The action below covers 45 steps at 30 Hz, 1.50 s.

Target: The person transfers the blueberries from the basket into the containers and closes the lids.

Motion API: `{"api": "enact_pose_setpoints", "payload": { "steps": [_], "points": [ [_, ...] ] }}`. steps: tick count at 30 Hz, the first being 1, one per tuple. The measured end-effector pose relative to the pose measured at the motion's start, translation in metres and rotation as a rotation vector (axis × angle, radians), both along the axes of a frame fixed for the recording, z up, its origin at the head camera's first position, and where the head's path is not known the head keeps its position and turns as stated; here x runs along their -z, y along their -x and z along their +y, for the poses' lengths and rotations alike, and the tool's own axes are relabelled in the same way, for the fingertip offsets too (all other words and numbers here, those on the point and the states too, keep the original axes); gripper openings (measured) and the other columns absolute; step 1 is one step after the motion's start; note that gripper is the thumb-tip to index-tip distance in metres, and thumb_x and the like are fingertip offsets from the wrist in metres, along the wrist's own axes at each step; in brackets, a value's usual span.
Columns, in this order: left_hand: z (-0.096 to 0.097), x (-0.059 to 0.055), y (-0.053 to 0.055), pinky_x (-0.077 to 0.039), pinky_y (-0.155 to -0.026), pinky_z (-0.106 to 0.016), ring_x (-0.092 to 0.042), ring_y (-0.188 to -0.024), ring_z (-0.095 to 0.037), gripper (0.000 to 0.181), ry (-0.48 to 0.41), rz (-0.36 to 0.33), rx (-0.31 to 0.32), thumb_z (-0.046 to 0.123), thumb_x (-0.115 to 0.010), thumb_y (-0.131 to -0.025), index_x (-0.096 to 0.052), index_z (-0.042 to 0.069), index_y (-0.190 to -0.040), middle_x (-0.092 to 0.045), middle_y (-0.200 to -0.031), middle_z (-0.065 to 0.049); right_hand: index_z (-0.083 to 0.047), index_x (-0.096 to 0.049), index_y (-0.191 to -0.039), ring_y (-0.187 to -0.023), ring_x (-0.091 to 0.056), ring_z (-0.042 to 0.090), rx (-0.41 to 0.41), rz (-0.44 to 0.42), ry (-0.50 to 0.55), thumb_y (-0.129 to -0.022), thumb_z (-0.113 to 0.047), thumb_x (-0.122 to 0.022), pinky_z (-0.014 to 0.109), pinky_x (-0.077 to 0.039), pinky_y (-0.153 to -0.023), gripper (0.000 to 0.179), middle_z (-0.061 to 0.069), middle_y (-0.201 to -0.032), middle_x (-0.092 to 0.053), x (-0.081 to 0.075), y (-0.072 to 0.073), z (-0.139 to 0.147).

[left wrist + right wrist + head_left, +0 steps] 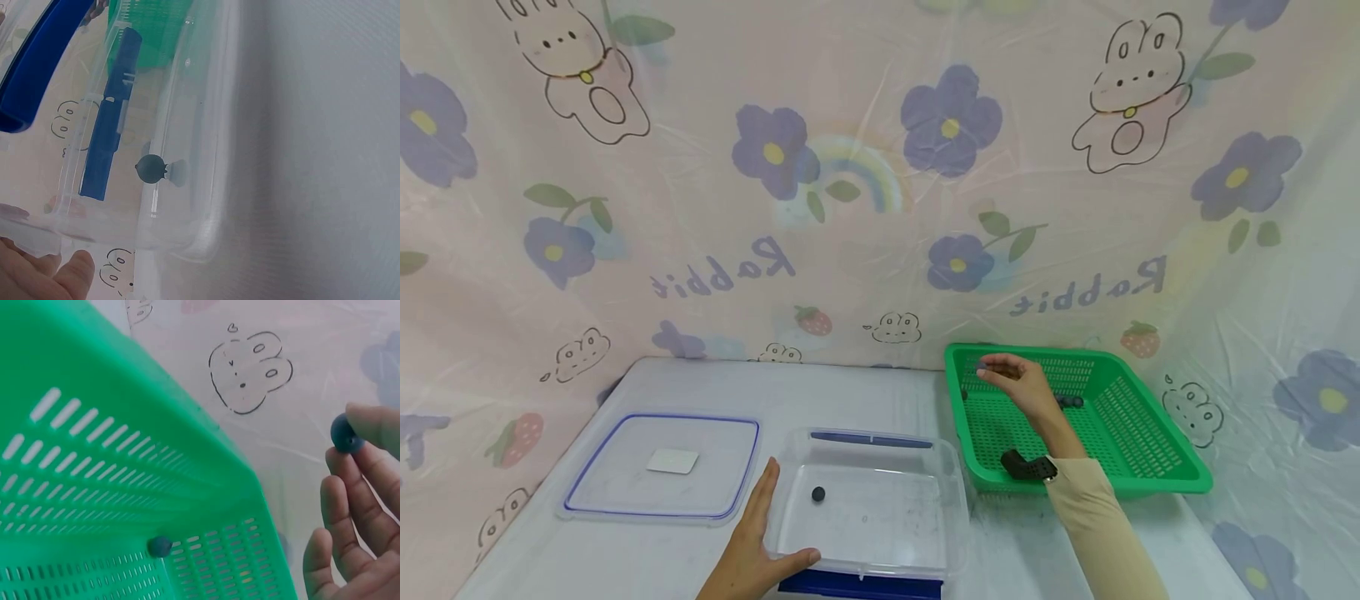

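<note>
In the right wrist view, my right hand [369, 506] pinches a blueberry [342, 432] between thumb and fingertips. The head view has this hand [1022, 387] above the left part of the green basket [1150, 486]. My left hand [752, 533] rests spread at the near left corner of the clear plastic box [957, 508], thumb on the front rim and fingers along the left side. One blueberry [818, 494] lies on the box's floor, toward its left; the left wrist view shows it through the clear wall. Another blueberry [160, 547] sits low in the basket by its wall.
More blueberries [1071, 402] lie along the basket's far side. A clear lid [625, 475] with a blue seal and a white label is flat on the table left of the box. Blue clips [861, 586] run along the box's front and back. A patterned curtain hangs behind.
</note>
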<state>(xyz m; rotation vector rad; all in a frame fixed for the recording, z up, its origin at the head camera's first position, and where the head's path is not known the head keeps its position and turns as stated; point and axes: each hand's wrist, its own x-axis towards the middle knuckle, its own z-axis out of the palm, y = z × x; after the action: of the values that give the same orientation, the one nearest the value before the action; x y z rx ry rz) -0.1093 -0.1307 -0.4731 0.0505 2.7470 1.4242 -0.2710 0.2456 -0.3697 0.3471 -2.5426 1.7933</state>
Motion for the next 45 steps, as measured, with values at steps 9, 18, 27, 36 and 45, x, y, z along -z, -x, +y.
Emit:
{"api": "enact_pose_setpoints", "payload": {
  "steps": [9, 18, 27, 36, 45],
  "points": [
    [0.0, 0.001, 0.001, -0.012, -0.092, -0.064, -0.008, -0.13, -0.036, 0.113, 0.0, -0.011, 0.005, 0.05, -0.073, -0.064, 0.002, 0.023, -0.143, 0.001, -0.148, -0.008, 0.003, -0.052, -0.118, -0.093, -0.053, 0.017, -0.005, 0.042, 0.05, -0.085, -0.017, -0.061, 0.028, -0.045, -0.079, 0.04, 0.018, -0.109, -0.053, 0.002, -0.008, -0.002],
    [-0.001, 0.001, -0.001, -0.013, -0.091, -0.065, -0.008, -0.129, -0.036, 0.112, -0.009, 0.018, 0.014, 0.049, -0.074, -0.064, 0.002, 0.024, -0.143, 0.0, -0.147, -0.008, 0.002, -0.052, -0.119, -0.098, -0.052, 0.02, -0.048, 0.085, 0.151, -0.082, -0.017, -0.064, 0.031, -0.045, -0.082, 0.043, 0.02, -0.113, -0.052, 0.004, -0.013, -0.011],
    [-0.002, 0.003, -0.001, -0.015, -0.089, -0.066, -0.009, -0.129, -0.036, 0.112, -0.022, 0.039, 0.009, 0.049, -0.074, -0.064, 0.002, 0.026, -0.143, 0.001, -0.147, -0.007, 0.003, -0.055, -0.115, -0.095, -0.051, 0.025, -0.099, 0.129, 0.112, -0.084, -0.008, -0.061, 0.03, -0.046, -0.078, 0.033, 0.024, -0.109, -0.053, -0.017, -0.037, -0.038],
    [-0.002, 0.001, -0.001, -0.015, -0.09, -0.065, -0.008, -0.129, -0.037, 0.112, -0.016, 0.036, 0.002, 0.05, -0.073, -0.064, 0.002, 0.025, -0.143, 0.001, -0.147, -0.008, 0.0, -0.057, -0.112, -0.093, -0.051, 0.027, -0.148, 0.118, 0.098, -0.084, -0.01, -0.061, 0.039, -0.046, -0.075, 0.03, 0.017, -0.107, -0.055, -0.023, -0.05, -0.056],
    [-0.001, 0.002, 0.0, -0.016, -0.089, -0.066, -0.008, -0.129, -0.038, 0.114, -0.014, 0.019, 0.001, 0.052, -0.073, -0.063, 0.003, 0.027, -0.143, 0.002, -0.147, -0.007, 0.0, -0.059, -0.11, -0.092, -0.053, 0.028, -0.257, 0.084, 0.146, -0.083, -0.007, -0.062, 0.039, -0.047, -0.074, 0.028, 0.016, -0.104, -0.057, -0.011, -0.048, -0.07]
  ]
}}
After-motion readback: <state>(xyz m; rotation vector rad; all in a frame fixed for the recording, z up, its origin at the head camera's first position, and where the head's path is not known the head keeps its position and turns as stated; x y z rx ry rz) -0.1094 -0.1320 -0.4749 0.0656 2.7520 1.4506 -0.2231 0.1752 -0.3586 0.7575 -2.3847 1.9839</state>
